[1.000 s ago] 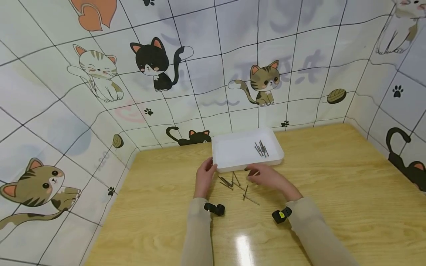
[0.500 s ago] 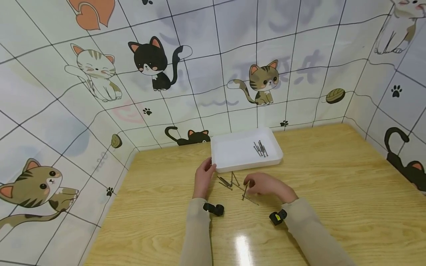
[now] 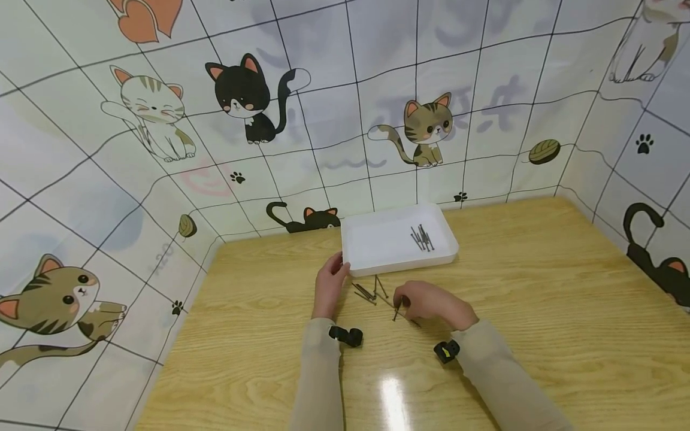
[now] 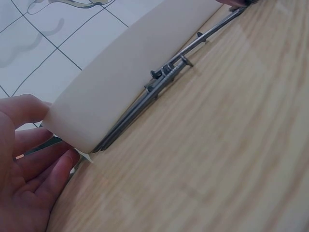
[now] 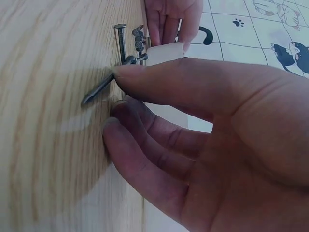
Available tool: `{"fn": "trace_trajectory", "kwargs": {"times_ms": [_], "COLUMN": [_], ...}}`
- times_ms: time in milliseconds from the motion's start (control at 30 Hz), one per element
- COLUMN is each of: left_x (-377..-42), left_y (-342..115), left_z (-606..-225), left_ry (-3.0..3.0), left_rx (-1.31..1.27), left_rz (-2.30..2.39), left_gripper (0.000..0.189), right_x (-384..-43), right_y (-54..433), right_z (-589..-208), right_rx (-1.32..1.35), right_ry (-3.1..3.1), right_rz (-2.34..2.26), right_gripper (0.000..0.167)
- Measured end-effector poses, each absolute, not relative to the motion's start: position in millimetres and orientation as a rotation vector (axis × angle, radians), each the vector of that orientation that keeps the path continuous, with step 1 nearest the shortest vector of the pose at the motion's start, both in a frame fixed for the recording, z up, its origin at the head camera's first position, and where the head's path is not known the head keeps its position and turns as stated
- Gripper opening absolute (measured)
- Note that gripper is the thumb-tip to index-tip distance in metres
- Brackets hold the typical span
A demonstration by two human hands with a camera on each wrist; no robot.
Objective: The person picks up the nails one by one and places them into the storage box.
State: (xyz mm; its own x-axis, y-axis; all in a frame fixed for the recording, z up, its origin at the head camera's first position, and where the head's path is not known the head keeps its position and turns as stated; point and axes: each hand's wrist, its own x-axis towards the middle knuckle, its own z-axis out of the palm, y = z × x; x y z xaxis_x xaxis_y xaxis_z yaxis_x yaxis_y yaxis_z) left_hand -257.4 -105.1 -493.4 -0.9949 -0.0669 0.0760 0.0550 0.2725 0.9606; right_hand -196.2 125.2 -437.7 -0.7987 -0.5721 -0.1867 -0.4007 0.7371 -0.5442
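Observation:
My left hand (image 3: pixel 330 287) rests against the near left corner of a white tray (image 3: pixel 388 267), its fingertips touching the wall. In the left wrist view, the left fingers (image 4: pixel 60 174) sit at the tray's end. Beside the tray's front lies a loose group of nails (image 3: pixel 363 292). My right hand (image 3: pixel 431 304) reaches down over another nail (image 5: pixel 99 89) on the wood. In the right wrist view, the thumb tip meets this nail, while the bent fingers (image 5: pixel 140 159) stay apart from the thumb. Parts of the nails under the right hand are hidden in the head view.
Inside the tray, towards its right end, lies a pile of several nails (image 3: pixel 423 238). The wooden table (image 3: pixel 259 347) meets a wall covering (image 3: pixel 323 120) printed with cats behind the tray and at both sides.
My right hand has come away from the tray's front edge, moving down and nearer to the nail on the table. The left hand stays at the tray corner.

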Motion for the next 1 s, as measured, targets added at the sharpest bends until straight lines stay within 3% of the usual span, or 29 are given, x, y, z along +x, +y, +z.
{"fn": "trace_trajectory", "kwargs": {"times_ms": [1000], "left_x": [-257.0], "left_y": [-105.3], "left_z": [-492.0], "left_ry": [-2.439], "left_rx": [0.031], "left_rz": [-1.825], "left_gripper": [0.043], "right_x": [-195.6], "right_y": [128.7], "right_z": [-437.6], "right_rx": [-0.703], "right_ry": [2.691], "right_rz": [-0.628], "right_gripper": [0.021]}}
